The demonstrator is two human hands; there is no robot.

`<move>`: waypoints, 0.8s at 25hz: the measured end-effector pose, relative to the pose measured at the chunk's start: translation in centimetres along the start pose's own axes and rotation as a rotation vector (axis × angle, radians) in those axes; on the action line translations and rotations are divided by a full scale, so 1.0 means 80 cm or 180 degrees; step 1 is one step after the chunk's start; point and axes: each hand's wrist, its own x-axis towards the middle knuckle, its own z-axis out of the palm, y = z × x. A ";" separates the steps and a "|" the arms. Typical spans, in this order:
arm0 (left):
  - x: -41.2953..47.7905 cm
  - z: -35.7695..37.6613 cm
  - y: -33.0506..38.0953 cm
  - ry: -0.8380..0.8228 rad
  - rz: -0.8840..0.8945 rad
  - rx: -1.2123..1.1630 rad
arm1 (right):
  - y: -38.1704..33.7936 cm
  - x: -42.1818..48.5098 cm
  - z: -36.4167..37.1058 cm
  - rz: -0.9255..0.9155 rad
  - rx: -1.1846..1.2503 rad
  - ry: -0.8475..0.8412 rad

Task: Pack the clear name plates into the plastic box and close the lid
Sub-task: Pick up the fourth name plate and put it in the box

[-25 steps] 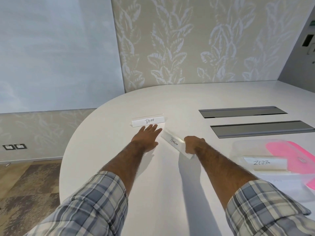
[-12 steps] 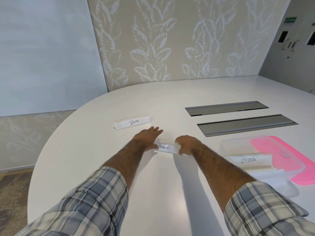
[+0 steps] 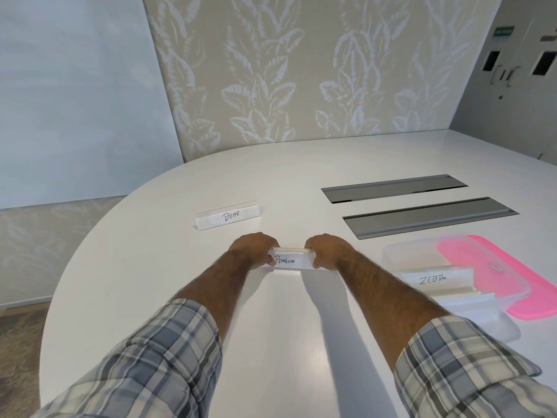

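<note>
Head view: both hands' grip [image 3: 252,251] [image 3: 325,251] pinches clear, wedge-shaped PENGUIN plate [image 3: 291,260].

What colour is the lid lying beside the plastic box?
Bright pink. The lid shows best in the head view, partly behind the clear plastic box.

Handwritten "PENGUIN" stood on the plate [image 3: 291,260] held at both ends by the left hand [image 3: 252,249] and right hand [image 3: 327,251]; "BEAR" on the plate [image 3: 228,218] farther back on the table [image 3: 271,342]; "ZEBRA" on the plate [image 3: 434,279] inside the box [image 3: 391,254]; a green wall sign [image 3: 503,32] was too small to read.
</note>
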 end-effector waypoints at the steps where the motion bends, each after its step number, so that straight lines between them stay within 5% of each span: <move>1: -0.003 -0.002 0.000 0.0007 -0.0001 0.0002 | -0.001 -0.002 -0.002 -0.0008 0.0000 0.0009; 11: -0.038 -0.050 0.032 0.0192 -0.0027 0.0107 | 0.005 -0.046 -0.056 -0.0108 -0.0020 0.0227; 20: -0.082 -0.095 0.159 0.0548 -0.0206 0.0113 | 0.088 -0.128 -0.120 -0.0339 -0.0122 0.0513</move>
